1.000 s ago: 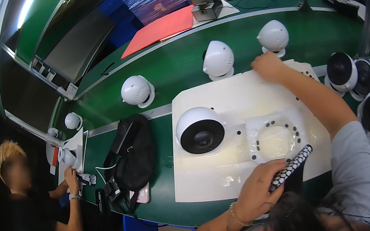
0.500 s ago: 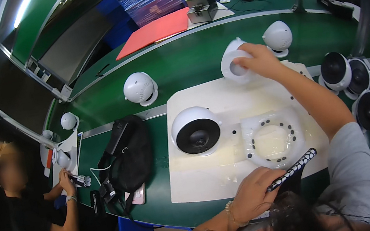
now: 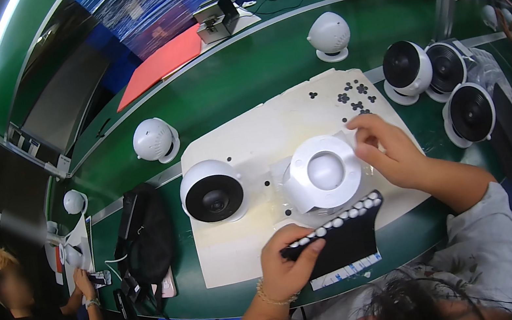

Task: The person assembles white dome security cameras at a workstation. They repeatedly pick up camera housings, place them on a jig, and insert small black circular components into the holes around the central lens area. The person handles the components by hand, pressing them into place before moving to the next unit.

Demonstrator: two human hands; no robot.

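Note:
My left hand grips a black sheet of round pads, its curled top edge lined with white dots, between thumb and fingers. A white round camera sits base-up on the clear plastic ring on the cream board, its ring-shaped base facing me. Just right of that base is my right hand, empty, with index finger and thumb apart. To the left on the board stands another white camera with its black front toward me.
Small black pads lie in a cluster at the board's far right corner. Several black-fronted cameras stand at the right, white ones along the back. A black bag lies left. Another person works at far left.
My right hand has brought the white camera from the back of the table onto the plastic ring and let go of it. My left hand's sheet has turned to show more of its face.

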